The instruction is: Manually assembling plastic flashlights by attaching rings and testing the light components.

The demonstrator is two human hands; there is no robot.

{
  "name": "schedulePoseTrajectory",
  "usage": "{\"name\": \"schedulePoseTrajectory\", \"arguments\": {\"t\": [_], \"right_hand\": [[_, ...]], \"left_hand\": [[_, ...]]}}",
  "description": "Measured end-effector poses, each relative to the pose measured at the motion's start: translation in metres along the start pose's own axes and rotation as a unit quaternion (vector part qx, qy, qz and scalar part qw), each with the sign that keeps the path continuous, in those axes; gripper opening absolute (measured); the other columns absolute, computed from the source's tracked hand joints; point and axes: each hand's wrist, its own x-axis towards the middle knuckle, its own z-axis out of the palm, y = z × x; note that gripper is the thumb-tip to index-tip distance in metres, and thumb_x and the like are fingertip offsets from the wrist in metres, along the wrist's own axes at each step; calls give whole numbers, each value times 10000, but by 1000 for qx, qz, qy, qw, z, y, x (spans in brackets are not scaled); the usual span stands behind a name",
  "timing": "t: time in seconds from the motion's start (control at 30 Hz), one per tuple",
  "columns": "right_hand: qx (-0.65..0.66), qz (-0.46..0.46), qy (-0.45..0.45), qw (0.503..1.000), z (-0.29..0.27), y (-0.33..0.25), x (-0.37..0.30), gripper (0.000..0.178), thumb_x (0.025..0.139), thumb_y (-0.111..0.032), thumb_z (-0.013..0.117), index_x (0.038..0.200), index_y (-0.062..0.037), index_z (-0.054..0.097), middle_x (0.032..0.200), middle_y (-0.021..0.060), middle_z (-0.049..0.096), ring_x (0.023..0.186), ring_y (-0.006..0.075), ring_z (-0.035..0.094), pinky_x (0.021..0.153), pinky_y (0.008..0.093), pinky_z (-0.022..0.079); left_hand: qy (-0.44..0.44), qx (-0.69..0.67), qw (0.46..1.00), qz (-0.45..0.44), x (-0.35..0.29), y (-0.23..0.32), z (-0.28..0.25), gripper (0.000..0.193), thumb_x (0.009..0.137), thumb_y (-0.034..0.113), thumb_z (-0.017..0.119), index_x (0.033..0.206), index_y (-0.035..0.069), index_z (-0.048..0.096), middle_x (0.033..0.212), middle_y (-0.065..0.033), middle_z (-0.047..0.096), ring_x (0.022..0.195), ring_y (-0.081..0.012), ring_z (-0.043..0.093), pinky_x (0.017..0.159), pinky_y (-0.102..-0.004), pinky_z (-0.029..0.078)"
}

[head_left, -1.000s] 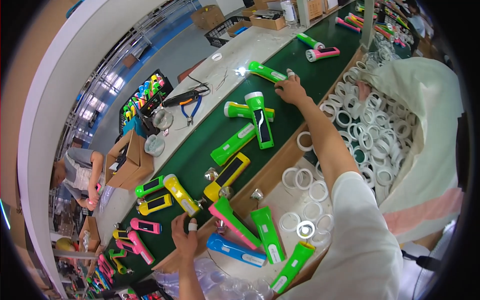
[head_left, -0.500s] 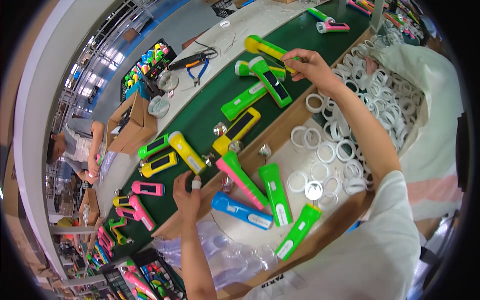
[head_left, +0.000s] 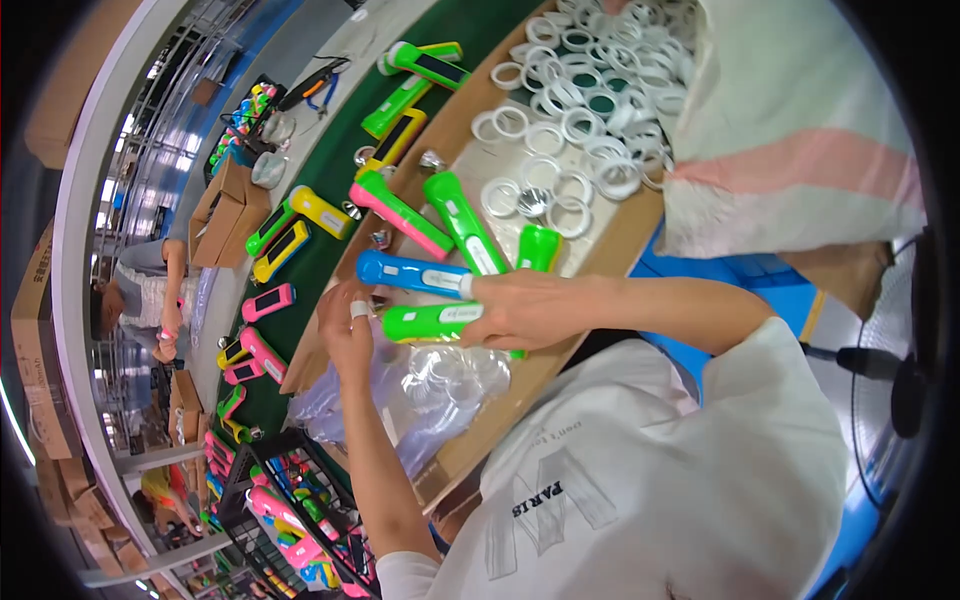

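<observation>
My right hand [head_left: 530, 308] is closed around the switch end of a green flashlight [head_left: 425, 322], held level over the tray. A blue flashlight [head_left: 410, 272] lies just above it, one end meeting my fingers. Behind the hand another green flashlight [head_left: 540, 248] is partly hidden. My left hand [head_left: 346, 325], with a white band on one finger, is near the heads of the blue and held flashlights. Its fingers are loosely bent and apart, with nothing visible in them. A pink-and-green flashlight [head_left: 403, 216] and a green flashlight [head_left: 463, 225] lie farther up.
Many white rings [head_left: 580, 125] lie in the cardboard-edged tray, beside a white sack [head_left: 790, 130]. Flashlights lie along the green belt [head_left: 335, 170]. Clear plastic bags [head_left: 440, 380] sit near me. A black crate [head_left: 240, 500] of flashlights stands at lower left; a co-worker [head_left: 150, 290] is at far left.
My right hand has come from the belt's far side to the near tray and now grips a green flashlight. The yellow flashlight it held is out of sight. The view has swung right.
</observation>
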Motion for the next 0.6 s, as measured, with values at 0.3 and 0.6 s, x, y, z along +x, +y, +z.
{"name": "schedulePoseTrajectory", "arguments": {"t": [0.3, 0.6], "right_hand": [[-198, 241, 71, 948, -25, 76, -5, 368, 752, -260, 673, 1063, -65, 647, 1000, 186, 644, 958, 342, 610, 826, 419, 472], [-129, 237, 82, 960, -30, 102, 1, 236, 756, -118, 615, 967, -41, 688, 983, 174, 680, 972, 324, 650, 774, 423, 532]], "left_hand": [[-206, 154, 965, -56, -36, 35, -12, 617, 657, -78, 571, 1253, 83, 547, 1100, -186, 632, 1051, -393, 576, 885, -446, 467], [-139, 115, 978, -107, -43, 38, -18, 461, 732, -22, 629, 1186, 45, 585, 1020, -166, 671, 983, -304, 642, 852, -374, 486]]}}
